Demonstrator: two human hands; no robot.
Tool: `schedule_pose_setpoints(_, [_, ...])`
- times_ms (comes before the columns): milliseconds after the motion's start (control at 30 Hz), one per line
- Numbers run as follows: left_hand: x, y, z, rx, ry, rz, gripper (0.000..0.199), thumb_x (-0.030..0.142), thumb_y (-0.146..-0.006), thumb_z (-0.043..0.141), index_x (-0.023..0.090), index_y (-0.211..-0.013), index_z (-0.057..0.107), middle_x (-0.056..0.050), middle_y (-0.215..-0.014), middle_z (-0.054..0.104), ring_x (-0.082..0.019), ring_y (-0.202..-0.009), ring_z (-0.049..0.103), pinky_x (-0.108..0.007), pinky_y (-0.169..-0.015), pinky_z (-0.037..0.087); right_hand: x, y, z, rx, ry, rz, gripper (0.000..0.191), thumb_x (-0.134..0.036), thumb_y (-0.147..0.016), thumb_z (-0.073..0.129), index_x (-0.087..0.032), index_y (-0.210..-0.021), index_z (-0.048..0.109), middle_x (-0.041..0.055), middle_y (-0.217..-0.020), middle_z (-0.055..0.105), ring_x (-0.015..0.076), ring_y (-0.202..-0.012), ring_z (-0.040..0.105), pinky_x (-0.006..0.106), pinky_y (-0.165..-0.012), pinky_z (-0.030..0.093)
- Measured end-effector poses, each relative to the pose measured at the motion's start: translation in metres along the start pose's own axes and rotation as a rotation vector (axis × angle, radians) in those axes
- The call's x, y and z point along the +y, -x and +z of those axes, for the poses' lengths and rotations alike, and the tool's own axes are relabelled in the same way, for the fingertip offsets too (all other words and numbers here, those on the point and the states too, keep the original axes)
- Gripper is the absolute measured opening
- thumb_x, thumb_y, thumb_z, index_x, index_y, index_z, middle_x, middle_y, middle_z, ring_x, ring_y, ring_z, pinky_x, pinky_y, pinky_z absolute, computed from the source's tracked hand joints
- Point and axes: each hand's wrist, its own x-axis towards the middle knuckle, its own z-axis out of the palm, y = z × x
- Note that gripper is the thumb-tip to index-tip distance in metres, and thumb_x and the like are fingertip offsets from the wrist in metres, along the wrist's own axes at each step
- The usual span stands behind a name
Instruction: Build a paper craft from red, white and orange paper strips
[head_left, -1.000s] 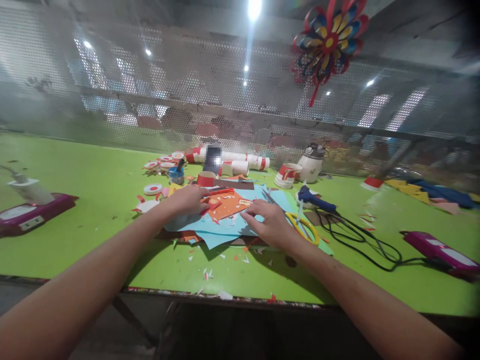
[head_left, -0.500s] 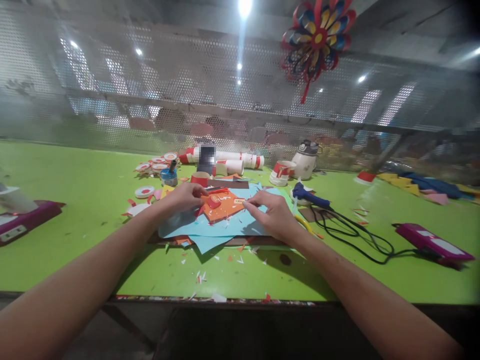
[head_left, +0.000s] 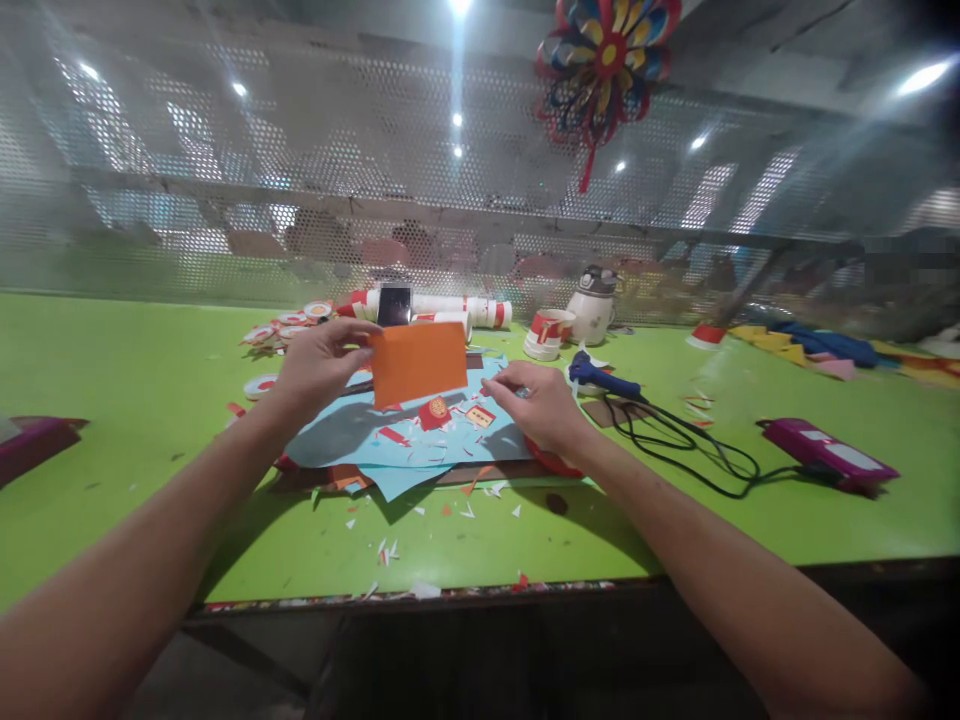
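My left hand (head_left: 330,360) is closed on the left edge of an orange paper sheet (head_left: 420,365), raised and tilted above light blue paper (head_left: 337,440). On the blue paper lie a red paper cutout with a yellow pattern (head_left: 434,413), a small cream-and-red paper piece (head_left: 480,416) and a red strip (head_left: 394,436). My right hand (head_left: 544,400) hovers over the paper's right side, thumb and fingertips pinched together. A tiny dark red bit shows at the fingertips; what they hold is unclear. Below that hand, a curved red item (head_left: 553,460) is partly hidden.
A blue glue gun (head_left: 607,378) rests at right, its black cable (head_left: 694,450) running to a purple power strip (head_left: 829,450). Behind stand a red-and-white cup (head_left: 547,335), a white jug (head_left: 592,305), white tubes (head_left: 484,312) and a phone (head_left: 394,305). Paper scraps (head_left: 386,552) litter the green table (head_left: 600,540).
My left hand has lifted the orange paper off the blue paper. Small cutouts that lay on it now rest on the blue sheet. The right hand has let go of the cream-and-red piece.
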Motion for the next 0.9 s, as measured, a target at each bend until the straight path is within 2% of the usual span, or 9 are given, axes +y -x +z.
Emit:
schedule_pose_setpoints(100, [0.006, -0.001, -0.007, 0.180, 0.108, 0.021, 0.027, 0.025, -0.067, 0.070, 0.018, -0.094, 0.069, -0.003, -0.085, 0.068, -0.018, -0.079, 0.062, -0.037, -0.079, 0.050, 0.003, -0.001, -0.001, 0.006, 0.010, 0.022, 0.021, -0.024, -0.084, 0.059, -0.016, -0.066, 0.066, 0.0034, -0.066, 0.065, 0.0138, -0.062, 0.055, 0.028, -0.061, 0.040])
schedule_pose_setpoints(167, [0.012, -0.001, -0.010, 0.234, 0.283, 0.001, 0.027, 0.022, -0.065, 0.073, 0.019, -0.091, 0.068, 0.001, -0.079, 0.067, -0.016, -0.075, 0.062, -0.036, -0.078, 0.051, 0.004, -0.002, 0.000, 0.013, -0.013, 0.049, 0.021, -0.025, -0.084, 0.059, -0.016, -0.066, 0.066, 0.0037, -0.067, 0.065, 0.0141, -0.062, 0.055, 0.028, -0.061, 0.040])
schedule_pose_setpoints(333, [0.026, 0.005, -0.003, 0.190, 0.587, -0.121, 0.026, 0.017, -0.061, 0.075, 0.021, -0.085, 0.067, -0.001, -0.082, 0.069, -0.015, -0.073, 0.064, -0.032, -0.072, 0.054, 0.000, 0.000, 0.004, -0.110, -0.322, 0.246, 0.027, -0.037, -0.084, 0.059, -0.014, -0.073, 0.068, 0.0032, -0.069, 0.065, 0.0137, -0.063, 0.056, 0.028, -0.062, 0.044])
schedule_pose_setpoints(467, [0.038, 0.014, 0.010, 0.122, 0.586, -0.133, 0.023, 0.020, -0.064, 0.072, 0.023, -0.086, 0.067, -0.002, -0.085, 0.068, -0.017, -0.077, 0.065, -0.035, -0.074, 0.055, -0.012, 0.004, 0.010, -0.333, -0.682, 0.449, 0.030, -0.044, -0.083, 0.061, -0.015, -0.085, 0.069, 0.0060, -0.081, 0.067, 0.0141, -0.069, 0.059, 0.028, -0.062, 0.051])
schedule_pose_setpoints(567, [0.046, 0.022, 0.019, 0.060, 0.576, -0.099, 0.022, 0.022, -0.066, 0.071, 0.023, -0.088, 0.067, -0.003, -0.089, 0.069, -0.019, -0.081, 0.066, -0.038, -0.076, 0.054, -0.022, 0.006, 0.011, -0.408, -0.965, 0.513, 0.034, -0.045, -0.080, 0.066, -0.016, -0.098, 0.068, 0.0096, -0.095, 0.068, 0.0166, -0.081, 0.063, 0.028, -0.063, 0.054])
schedule_pose_setpoints(667, [0.050, 0.032, 0.027, 0.003, 0.504, -0.093, 0.020, 0.022, -0.067, 0.071, 0.024, -0.087, 0.069, -0.003, -0.086, 0.070, -0.020, -0.083, 0.065, -0.036, -0.077, 0.053, -0.026, 0.005, 0.008, -0.287, -1.197, 0.527, 0.034, -0.041, -0.074, 0.074, -0.015, -0.097, 0.067, 0.0087, -0.091, 0.069, 0.0164, -0.077, 0.064, 0.029, -0.064, 0.053])
schedule_pose_setpoints(767, [0.053, 0.041, 0.034, -0.104, 0.331, -0.066, 0.018, 0.025, -0.070, 0.071, 0.022, -0.088, 0.071, -0.005, -0.091, 0.070, -0.020, -0.083, 0.064, -0.033, -0.073, 0.052, -0.023, 0.002, 0.004, -0.073, -1.265, 0.541, 0.028, -0.034, -0.066, 0.081, -0.014, -0.079, 0.067, 0.0047, -0.078, 0.068, 0.0150, -0.070, 0.063, 0.029, -0.063, 0.051])
schedule_pose_setpoints(833, [0.056, 0.046, 0.037, -0.145, 0.297, -0.075, 0.023, 0.024, -0.070, 0.071, 0.021, -0.094, 0.069, -0.006, -0.101, 0.068, -0.019, -0.087, 0.063, -0.029, -0.073, 0.051, -0.020, 0.000, 0.000, -0.002, -1.274, 0.549, 0.027, -0.032, -0.062, 0.083, -0.014, -0.071, 0.065, 0.0028, -0.071, 0.067, 0.0146, -0.067, 0.063, 0.030, -0.066, 0.050])
schedule_pose_setpoints(900, [0.061, 0.047, 0.038, -0.156, 0.394, -0.125, 0.038, 0.021, -0.068, 0.073, 0.022, -0.105, 0.065, -0.006, -0.104, 0.067, -0.018, -0.089, 0.062, -0.026, -0.072, 0.051, -0.019, -0.001, -0.004, 0.024, -1.280, 0.545, 0.029, -0.033, -0.060, 0.084, -0.014, -0.069, 0.063, 0.0016, -0.069, 0.066, 0.0144, -0.066, 0.062, 0.032, -0.068, 0.049])
